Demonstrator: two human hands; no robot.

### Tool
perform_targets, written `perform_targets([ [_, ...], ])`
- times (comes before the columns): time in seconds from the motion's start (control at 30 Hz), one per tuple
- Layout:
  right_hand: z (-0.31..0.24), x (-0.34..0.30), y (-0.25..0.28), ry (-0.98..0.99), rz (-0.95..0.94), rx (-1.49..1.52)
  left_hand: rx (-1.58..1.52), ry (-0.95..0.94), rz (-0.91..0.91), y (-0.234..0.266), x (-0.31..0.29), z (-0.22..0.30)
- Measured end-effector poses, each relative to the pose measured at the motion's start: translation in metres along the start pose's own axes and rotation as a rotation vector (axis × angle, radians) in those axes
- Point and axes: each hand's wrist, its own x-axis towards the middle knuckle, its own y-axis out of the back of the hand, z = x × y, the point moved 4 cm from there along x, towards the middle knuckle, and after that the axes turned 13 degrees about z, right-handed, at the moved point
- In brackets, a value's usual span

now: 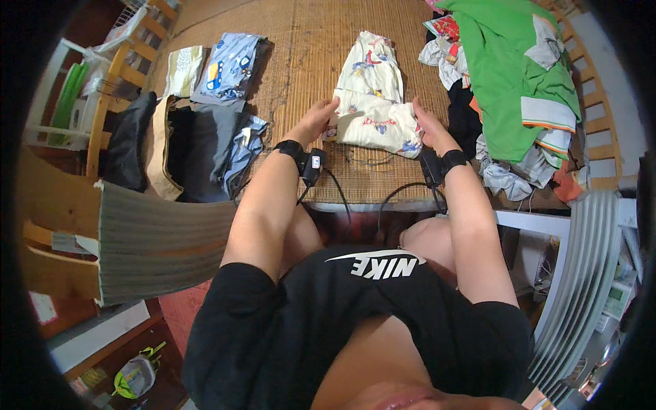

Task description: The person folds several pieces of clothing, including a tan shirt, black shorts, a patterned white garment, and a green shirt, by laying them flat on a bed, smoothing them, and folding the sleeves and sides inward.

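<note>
A cream garment (pixel 372 113) with a colourful print lies in front of me on the woven mat. Its near part is wide and seems doubled over; the far part narrows away from me. My left hand (pixel 317 117) grips its left edge, the thumb at the cloth and the other fingers partly hidden. At the right edge, my right hand (pixel 430 124) pinches the fabric, its fingertips partly behind the cloth. Both wrists carry black straps with small boxes and cables. Whether the garment is trousers or a top I cannot tell.
Folded clothes lie at the left: blue printed cloth (pixel 231 67), a cream piece (pixel 184 71), dark grey clothing (pixel 212 137). A loose heap at the right includes a green garment (pixel 499 75). The woven mat (pixel 301 58) spans the bed between wooden rails (pixel 598 96).
</note>
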Motion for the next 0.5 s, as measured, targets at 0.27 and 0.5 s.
perform_targets([
  [0.27,0.012,-0.028,0.005,-0.155,-0.332,-0.172,0.693,-0.224,0.349,-0.006,-0.007,-0.014],
  [0.5,0.041,-0.05,0.001,-0.249,-0.563,-0.4,0.719,0.033,-0.208,0.01,-0.034,-0.022],
])
